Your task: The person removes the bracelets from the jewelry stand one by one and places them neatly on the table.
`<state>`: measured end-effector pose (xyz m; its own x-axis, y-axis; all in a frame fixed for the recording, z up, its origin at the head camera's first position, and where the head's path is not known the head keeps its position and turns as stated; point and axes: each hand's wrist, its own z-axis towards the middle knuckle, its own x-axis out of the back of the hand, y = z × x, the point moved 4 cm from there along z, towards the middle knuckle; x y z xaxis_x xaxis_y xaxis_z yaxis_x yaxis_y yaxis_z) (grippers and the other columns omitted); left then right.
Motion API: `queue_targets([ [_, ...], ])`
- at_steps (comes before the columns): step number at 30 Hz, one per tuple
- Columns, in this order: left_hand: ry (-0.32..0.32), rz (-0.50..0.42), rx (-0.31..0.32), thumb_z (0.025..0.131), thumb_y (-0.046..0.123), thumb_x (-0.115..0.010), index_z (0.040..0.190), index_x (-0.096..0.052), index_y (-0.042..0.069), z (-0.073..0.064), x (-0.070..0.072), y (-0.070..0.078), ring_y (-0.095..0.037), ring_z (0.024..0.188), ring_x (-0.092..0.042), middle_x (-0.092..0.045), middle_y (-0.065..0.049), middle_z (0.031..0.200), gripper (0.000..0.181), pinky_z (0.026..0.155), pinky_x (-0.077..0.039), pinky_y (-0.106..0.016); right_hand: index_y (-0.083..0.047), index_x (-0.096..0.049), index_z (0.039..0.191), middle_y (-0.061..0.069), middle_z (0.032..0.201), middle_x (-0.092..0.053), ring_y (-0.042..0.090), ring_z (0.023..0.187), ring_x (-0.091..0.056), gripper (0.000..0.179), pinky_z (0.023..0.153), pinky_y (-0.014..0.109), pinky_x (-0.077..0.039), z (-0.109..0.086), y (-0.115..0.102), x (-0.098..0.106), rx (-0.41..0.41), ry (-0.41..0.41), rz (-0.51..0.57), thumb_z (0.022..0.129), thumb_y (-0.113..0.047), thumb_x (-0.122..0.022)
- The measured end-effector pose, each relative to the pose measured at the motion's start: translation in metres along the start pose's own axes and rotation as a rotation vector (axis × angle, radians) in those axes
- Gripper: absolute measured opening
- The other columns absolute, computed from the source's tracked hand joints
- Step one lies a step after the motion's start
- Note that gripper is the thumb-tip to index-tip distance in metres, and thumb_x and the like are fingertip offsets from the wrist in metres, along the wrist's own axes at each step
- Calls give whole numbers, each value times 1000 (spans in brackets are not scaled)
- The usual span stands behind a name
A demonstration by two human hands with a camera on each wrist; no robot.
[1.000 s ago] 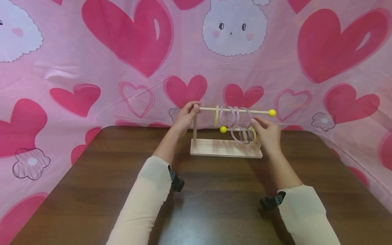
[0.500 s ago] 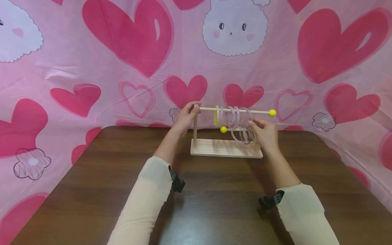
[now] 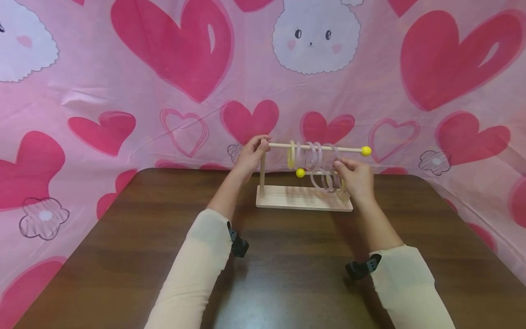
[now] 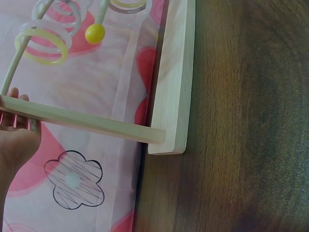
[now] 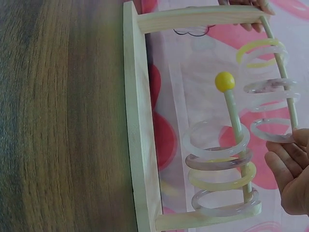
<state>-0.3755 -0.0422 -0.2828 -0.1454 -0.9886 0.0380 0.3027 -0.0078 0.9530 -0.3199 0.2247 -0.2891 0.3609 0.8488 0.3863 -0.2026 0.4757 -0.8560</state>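
Observation:
A pale wooden bangle stand (image 3: 304, 198) has an upper rod (image 3: 349, 149) and a shorter lower rod, each tipped with a yellow ball. My left hand (image 3: 248, 160) grips the top of the left post (image 4: 82, 121), where the upper rod joins it. At the upper rod, my right hand (image 3: 358, 180) pinches a clear bangle (image 5: 271, 131) between thumb and fingers. Several other bangles hang to its left, with a yellow bangle (image 3: 291, 154) the farthest left. Clear, greyish and yellow bangles hang on the lower rod (image 5: 232, 111); in the head view my right hand partly covers them.
The stand rests near the far edge of a dark brown wooden table (image 3: 287, 274). A pink cloth (image 3: 246, 55) printed with hearts hangs behind it. The upper rod's yellow ball (image 3: 366, 151) sticks out above my right hand.
My right hand has shifted slightly left, its thumb and fingertips now on the rightmost upper bangle. My left hand keeps its place on the post.

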Motion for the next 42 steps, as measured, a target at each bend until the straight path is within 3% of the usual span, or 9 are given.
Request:
queue_targets([
  [12, -8, 6, 0, 97, 23, -47, 126, -49, 4, 0, 0, 0, -25, 109, -51, -54, -16, 122, 35, 99, -33, -38, 9, -62, 111, 24, 99, -64, -1, 69, -62, 31, 67, 21, -51, 0, -1, 0, 24, 16, 19, 91, -15, -60],
  [19, -7, 6, 8, 96, 24, -47, 126, -49, 4, 0, 0, 1, -25, 109, -51, -55, -17, 119, 36, 99, -33, -39, 7, -63, 109, 23, 97, -64, -15, 63, -53, 29, 63, 10, -47, -1, -2, 3, 43, 81, -4, 90, -14, -62],
  [31, -20, -5, -17, 98, 21, -45, 128, -47, 0, -2, 0, 2, -27, 108, -51, -54, -20, 117, 36, 99, -33, -38, 5, -67, 103, 21, 90, -66, -17, 62, -49, 24, 57, 7, -42, -4, -5, 9, 129, 167, -33, 87, -13, -65],
  [42, -21, -7, -10, 98, 21, -46, 128, -47, 1, -3, 0, 2, -27, 110, -50, -53, -18, 121, 36, 100, -31, -39, 5, -67, 103, 21, 90, -66, -11, 59, -56, 25, 52, 8, -43, -5, -4, 13, 130, 235, 22, 87, -14, -65],
])
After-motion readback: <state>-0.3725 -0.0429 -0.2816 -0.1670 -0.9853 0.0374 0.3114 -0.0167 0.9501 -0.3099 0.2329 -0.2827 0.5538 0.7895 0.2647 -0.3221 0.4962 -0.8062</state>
